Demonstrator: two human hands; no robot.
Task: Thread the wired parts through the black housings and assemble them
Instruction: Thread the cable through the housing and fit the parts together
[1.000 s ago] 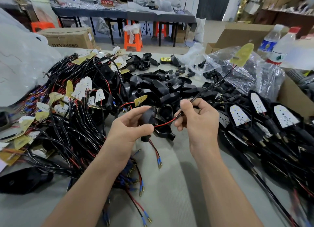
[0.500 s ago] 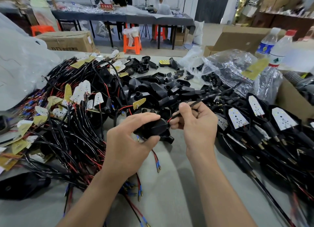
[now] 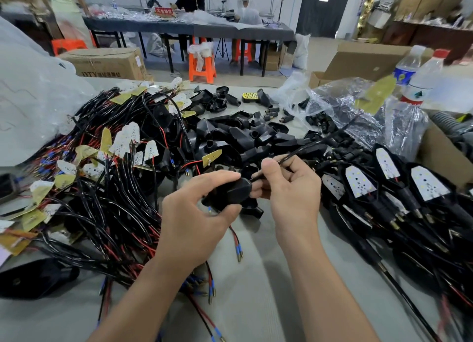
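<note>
Here the left hand clamps the black housing steady so the right hand, just right of it, pinching the wire, can feed it through.

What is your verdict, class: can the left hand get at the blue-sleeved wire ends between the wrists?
Probably yes: the wire ends are uncovered, close beside the left hand. But its grip is on a black housing, so it must let go first.
</note>
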